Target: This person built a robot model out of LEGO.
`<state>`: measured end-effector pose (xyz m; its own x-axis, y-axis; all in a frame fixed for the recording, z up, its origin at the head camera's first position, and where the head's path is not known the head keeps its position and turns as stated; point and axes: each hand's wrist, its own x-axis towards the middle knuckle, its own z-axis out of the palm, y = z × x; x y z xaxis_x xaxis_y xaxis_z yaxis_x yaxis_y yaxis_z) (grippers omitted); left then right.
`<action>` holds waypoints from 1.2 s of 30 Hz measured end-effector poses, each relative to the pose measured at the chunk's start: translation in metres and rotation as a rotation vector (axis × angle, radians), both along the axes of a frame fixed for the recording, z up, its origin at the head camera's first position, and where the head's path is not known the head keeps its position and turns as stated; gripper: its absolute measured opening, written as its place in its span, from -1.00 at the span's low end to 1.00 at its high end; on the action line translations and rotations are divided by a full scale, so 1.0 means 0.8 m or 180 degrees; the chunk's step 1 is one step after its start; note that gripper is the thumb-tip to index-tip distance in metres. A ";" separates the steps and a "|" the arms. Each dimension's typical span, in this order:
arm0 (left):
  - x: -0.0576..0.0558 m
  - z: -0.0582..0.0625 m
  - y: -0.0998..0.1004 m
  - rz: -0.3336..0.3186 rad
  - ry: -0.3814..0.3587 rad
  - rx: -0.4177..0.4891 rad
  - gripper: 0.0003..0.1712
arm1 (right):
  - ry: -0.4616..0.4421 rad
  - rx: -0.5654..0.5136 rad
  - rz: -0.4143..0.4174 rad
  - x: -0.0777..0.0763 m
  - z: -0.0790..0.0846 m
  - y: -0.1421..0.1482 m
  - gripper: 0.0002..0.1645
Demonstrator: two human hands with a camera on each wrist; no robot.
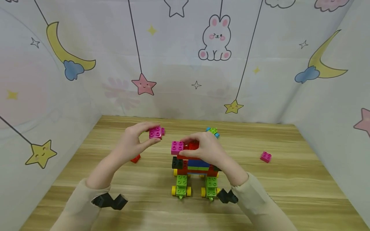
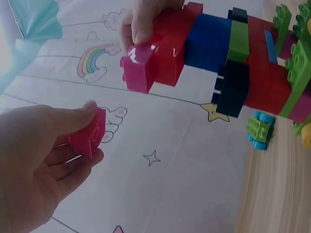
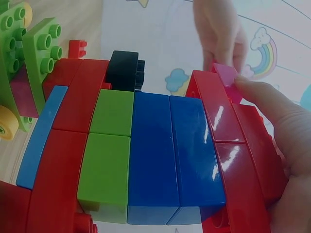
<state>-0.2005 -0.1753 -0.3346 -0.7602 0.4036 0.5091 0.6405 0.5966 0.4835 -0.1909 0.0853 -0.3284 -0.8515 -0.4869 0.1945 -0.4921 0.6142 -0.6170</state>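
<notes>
My left hand [image 1: 134, 139] pinches a pink building block [image 1: 155, 132] between thumb and fingers, held apart from the built figure; its hollow underside shows in the left wrist view. My right hand [image 1: 206, 147] reaches over the figure's top and pinches a second pink block [image 1: 177, 148] at its upper left end, beside red blocks [image 3: 226, 141]. Below these, the figure has blue blocks [image 3: 154, 155], green blocks [image 3: 108, 160], black side blocks [image 2: 233, 90] and a red lower body. It stands on green wheeled bases [image 1: 181, 186] with yellow wheels [image 1: 203, 192].
A small green car with blue wheels [image 1: 213, 131] is behind the figure. One red block [image 1: 135, 158] lies at left, partly hidden by my left arm. A loose pink block [image 1: 266, 157] lies on the wooden table [image 1: 289, 192] at right. Printed cloth [image 1: 179, 106] hangs around the table.
</notes>
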 end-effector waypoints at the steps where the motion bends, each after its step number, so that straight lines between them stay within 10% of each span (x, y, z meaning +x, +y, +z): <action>1: 0.003 0.001 0.004 -0.0042 0.0036 -0.0009 -0.50 | -0.0003 -0.0008 0.0004 0.000 0.000 0.000 -0.56; 11: 0.023 0.005 0.030 -0.0366 0.0118 -0.0079 -0.54 | 0.0020 -0.0044 0.0035 -0.001 -0.001 0.000 -0.57; 36: 0.021 0.003 0.041 -0.0560 0.0158 -0.0130 -0.53 | 0.0036 -0.0077 0.0039 -0.002 -0.001 0.000 -0.59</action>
